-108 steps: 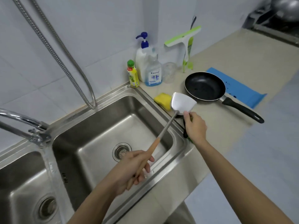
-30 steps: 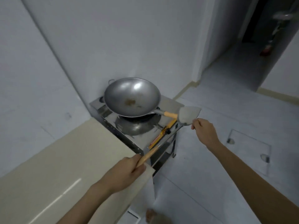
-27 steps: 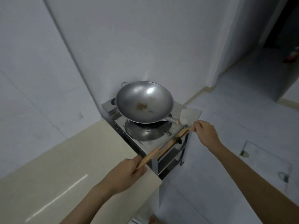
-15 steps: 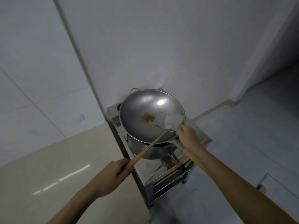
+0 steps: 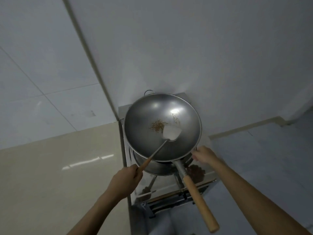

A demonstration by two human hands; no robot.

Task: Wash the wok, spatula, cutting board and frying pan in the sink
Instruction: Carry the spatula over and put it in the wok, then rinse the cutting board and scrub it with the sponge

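Note:
A round steel wok [image 5: 144, 138] sits on a gas stove [image 5: 199, 182], with brown food residue near its middle. Its long wooden handle [image 5: 199, 204] points toward me. The steel spatula [image 5: 171, 133] lies with its blade inside the wok. My left hand [image 5: 125, 180] grips the spatula's wooden handle end at the wok's near rim. My right hand [image 5: 203, 155] is at the wok's near right rim, fingers curled; whether it grips the rim I cannot tell. The sink, cutting board and frying pan are out of view.
A beige countertop [image 5: 55, 175] runs to the left of the stove. White tiled walls [image 5: 186, 48] meet in a corner behind the wok. Grey floor tiles [image 5: 262, 150] lie to the right.
I have turned from the sink to the stove. The spatula blade has gone into the wok. My right hand has left the blade and moved to the wok's near right rim.

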